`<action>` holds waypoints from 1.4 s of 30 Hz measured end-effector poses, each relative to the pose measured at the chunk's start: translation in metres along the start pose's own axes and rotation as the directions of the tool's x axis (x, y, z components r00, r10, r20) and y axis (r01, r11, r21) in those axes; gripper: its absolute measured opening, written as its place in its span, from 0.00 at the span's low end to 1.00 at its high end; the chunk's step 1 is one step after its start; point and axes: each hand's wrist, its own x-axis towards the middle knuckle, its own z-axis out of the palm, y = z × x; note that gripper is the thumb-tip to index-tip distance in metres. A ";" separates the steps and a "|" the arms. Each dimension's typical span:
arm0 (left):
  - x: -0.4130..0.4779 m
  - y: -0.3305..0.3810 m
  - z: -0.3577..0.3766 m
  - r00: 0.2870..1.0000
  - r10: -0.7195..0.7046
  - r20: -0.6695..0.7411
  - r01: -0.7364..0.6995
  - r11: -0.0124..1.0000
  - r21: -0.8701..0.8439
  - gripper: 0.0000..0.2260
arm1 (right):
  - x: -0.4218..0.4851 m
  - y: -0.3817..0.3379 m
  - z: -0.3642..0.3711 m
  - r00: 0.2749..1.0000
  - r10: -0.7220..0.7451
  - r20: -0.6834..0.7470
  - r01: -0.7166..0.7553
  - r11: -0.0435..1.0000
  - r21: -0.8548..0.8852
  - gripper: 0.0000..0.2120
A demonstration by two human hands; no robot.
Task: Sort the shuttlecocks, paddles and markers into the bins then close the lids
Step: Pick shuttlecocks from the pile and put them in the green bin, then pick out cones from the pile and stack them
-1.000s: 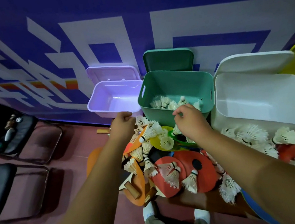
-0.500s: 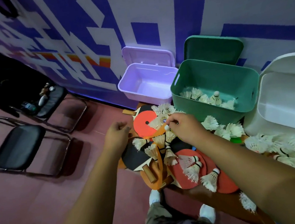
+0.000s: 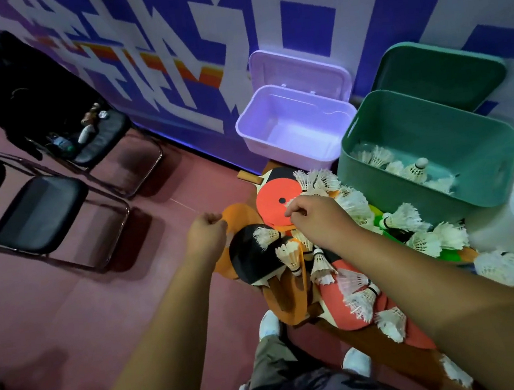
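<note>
1. My right hand (image 3: pixel 315 220) is over the red paddle (image 3: pixel 270 206), pinching something I cannot make out.
2. My left hand (image 3: pixel 206 230) is fisted nearby; contents hidden.
3. Shuttlecocks (image 3: pixel 291 257) lie strewn over the paddles, beside the green bin (image 3: pixel 476 197).
4. Best approach, I judge: grip corks, not feathers, and drop them into the green bin.

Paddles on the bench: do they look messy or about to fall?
Yes. The red, black and orange round paddles lie jumbled with white feather shuttlecocks strewn over them, and the orange paddle seems to stick out past the wooden bench edge.
</note>
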 end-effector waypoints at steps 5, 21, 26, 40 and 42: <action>0.024 -0.020 -0.006 0.996 -0.050 -0.072 0.058 0.991 0.120 0.17 | 0.011 -0.008 0.017 0.999 0.029 0.041 -0.027 0.999 -0.047 0.12; 0.070 -0.047 -0.012 0.988 0.115 0.107 -0.151 0.886 0.438 0.16 | 0.036 -0.027 0.053 0.995 0.088 0.045 -0.079 0.981 -0.177 0.12; 0.069 -0.042 -0.017 0.982 0.190 -0.009 -0.169 0.897 0.409 0.15 | 0.020 -0.016 0.041 0.990 0.143 0.018 -0.136 0.967 -0.214 0.10; -0.012 -0.044 -0.013 0.988 0.153 0.020 -0.146 0.882 0.448 0.10 | -0.051 0.020 0.065 0.921 0.319 0.221 -0.106 0.754 -0.649 0.12; -0.023 -0.054 -0.009 0.990 0.142 -0.007 -0.125 0.895 0.428 0.14 | -0.056 0.022 0.064 0.943 0.287 0.168 -0.122 0.769 -0.627 0.10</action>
